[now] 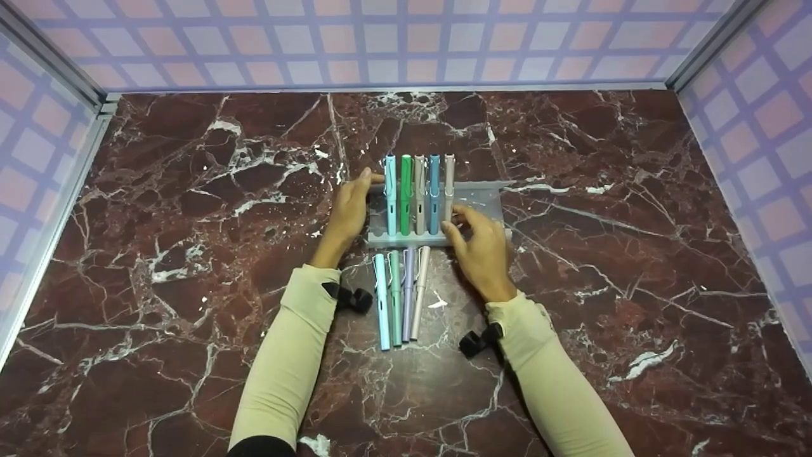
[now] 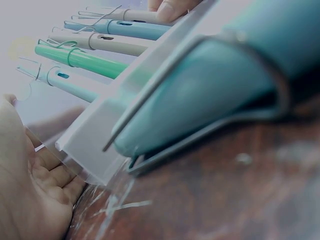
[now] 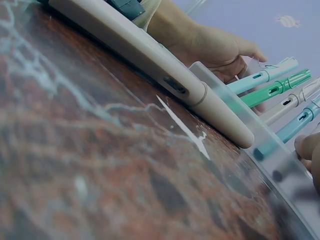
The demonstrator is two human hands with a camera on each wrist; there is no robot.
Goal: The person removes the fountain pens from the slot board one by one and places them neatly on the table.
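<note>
A clear pen stand (image 1: 479,197) holds a row of capped pens: light blue (image 1: 391,206), green (image 1: 405,206), taupe (image 1: 419,206), blue (image 1: 434,206) and, rightmost, another taupe pen (image 1: 449,172). My right hand (image 1: 479,244) pinches this rightmost pen near its lower end, just above the stand's front ledge (image 1: 409,240). At the stand's left side, my left hand (image 1: 349,206) holds the edge; through the clear sheet, its curled fingers (image 2: 57,172) show in the left wrist view.
In front of the stand lie a light blue pen (image 1: 382,304), a grey-green pen (image 1: 396,304), a purple pen (image 1: 408,298) and a beige pen (image 1: 420,292), side by side. The dark red marbled table (image 1: 602,266) meets checkered walls (image 1: 431,44) at back and sides.
</note>
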